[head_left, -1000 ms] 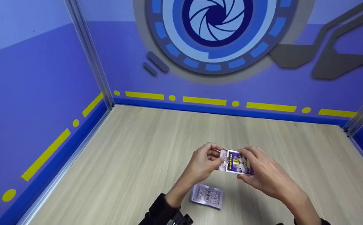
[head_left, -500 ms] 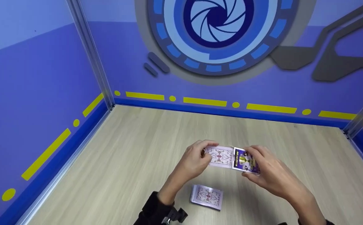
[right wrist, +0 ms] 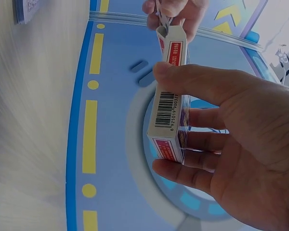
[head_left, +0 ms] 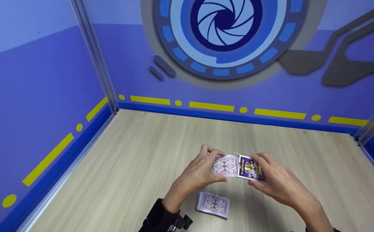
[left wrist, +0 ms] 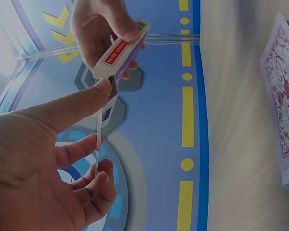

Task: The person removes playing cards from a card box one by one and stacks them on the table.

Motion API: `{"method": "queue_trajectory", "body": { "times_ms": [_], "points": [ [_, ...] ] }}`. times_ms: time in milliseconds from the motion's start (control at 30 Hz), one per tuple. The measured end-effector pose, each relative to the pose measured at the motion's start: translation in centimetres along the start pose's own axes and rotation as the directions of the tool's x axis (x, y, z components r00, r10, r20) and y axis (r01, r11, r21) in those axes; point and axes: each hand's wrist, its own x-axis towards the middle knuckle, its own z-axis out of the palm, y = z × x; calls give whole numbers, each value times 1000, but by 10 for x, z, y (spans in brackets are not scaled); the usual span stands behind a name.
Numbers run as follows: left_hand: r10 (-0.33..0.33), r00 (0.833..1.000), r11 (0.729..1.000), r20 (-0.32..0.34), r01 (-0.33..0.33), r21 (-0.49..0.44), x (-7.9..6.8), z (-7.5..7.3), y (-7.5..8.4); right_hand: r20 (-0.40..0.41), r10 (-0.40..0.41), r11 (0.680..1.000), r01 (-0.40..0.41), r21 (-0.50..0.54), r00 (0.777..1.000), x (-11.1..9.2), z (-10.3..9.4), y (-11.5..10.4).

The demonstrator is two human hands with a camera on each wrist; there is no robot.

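Note:
My left hand [head_left: 195,174] pinches a thin packet of playing cards [head_left: 224,166] by its edges, ornate red-and-white back facing up. The packet's right end meets the mouth of a purple card box [head_left: 245,167] with a gold trophy print. My right hand [head_left: 280,182] grips that box, thumb along its barcode side [right wrist: 166,108] and fingers beneath in the right wrist view. Seen edge-on in the left wrist view, the cards [left wrist: 99,139] look thin, with the left thumb close to the box opening. How far they reach inside is hidden.
Below the hands, a stack of playing cards [head_left: 213,204] lies back up on the wooden table [head_left: 142,154]. Blue panels [head_left: 174,87] with yellow markings stand at the back and sides, joined by a metal corner post [head_left: 93,58].
My left hand moved left, and much more of the card packet showed outside the box. Since then its thumb and fingers have shifted onto the packet's edges. The right hand keeps holding the box.

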Motion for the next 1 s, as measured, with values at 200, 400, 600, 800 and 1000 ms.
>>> {"method": "queue_trajectory", "body": {
  "times_ms": [200,400,600,800,1000],
  "points": [
    [89,996,987,-28,-85,136,-1,3,-1,4,-2,1000,2,5,1000,0,1,1],
    [127,991,969,-33,-117,217,-7,-11,-2,-14,16,1000,-16,15,1000,-2,-5,8],
    [46,997,979,55,-56,197,-13,-21,-1,-34,45,999,-44,24,998,-5,-10,20],
    [-76,983,967,165,33,252,-17,-7,6,-61,53,998,-52,28,997,-6,-13,26],
    [-136,949,913,286,8,407,-21,24,13,-69,51,998,-49,24,996,-6,-15,28]
  ]
}}
